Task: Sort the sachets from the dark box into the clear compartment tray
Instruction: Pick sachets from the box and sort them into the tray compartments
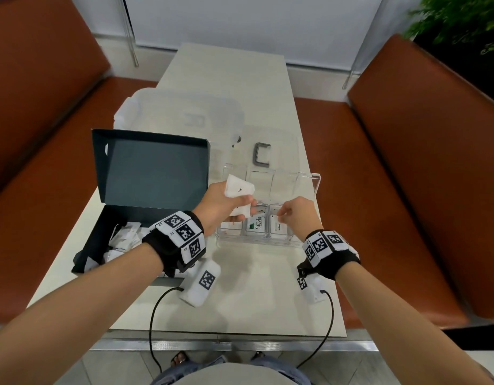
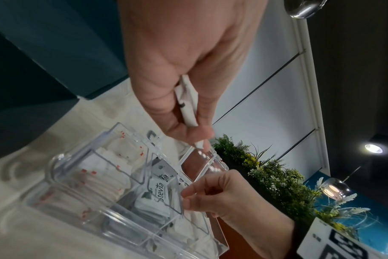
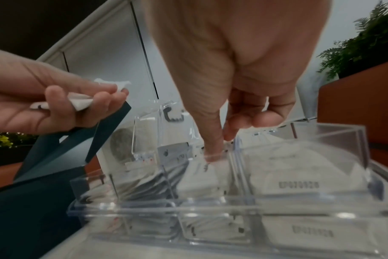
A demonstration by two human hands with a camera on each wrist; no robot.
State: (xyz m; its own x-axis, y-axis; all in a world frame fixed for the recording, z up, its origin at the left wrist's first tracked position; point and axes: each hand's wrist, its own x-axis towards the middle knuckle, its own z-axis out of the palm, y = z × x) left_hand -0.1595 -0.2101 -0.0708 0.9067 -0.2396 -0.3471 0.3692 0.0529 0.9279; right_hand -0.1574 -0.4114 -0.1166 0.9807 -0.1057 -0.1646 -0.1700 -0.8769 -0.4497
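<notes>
Left hand [image 1: 223, 207] pinches a few white sachets [image 1: 239, 188] above the clear tray [image 1: 309, 240], right hand [image 1: 294, 215] w/ fingertips pinched in the tray's right compartment; sachets look light, thin, floppy, so best taken by the flat faces.

Soft, even indoor light fills the head view; the pale surface [image 1: 240, 276] carries only faint shadows. Straight lines bow towards the edges, and foliage at 1 o'clock smears. In the left wrist view, lamps [image 2: 373, 148] flare at 3 o'clock. The right wrist view is softest: the clear tray [image 3: 210, 203] is blurred, its walls streaked with glare.
</notes>
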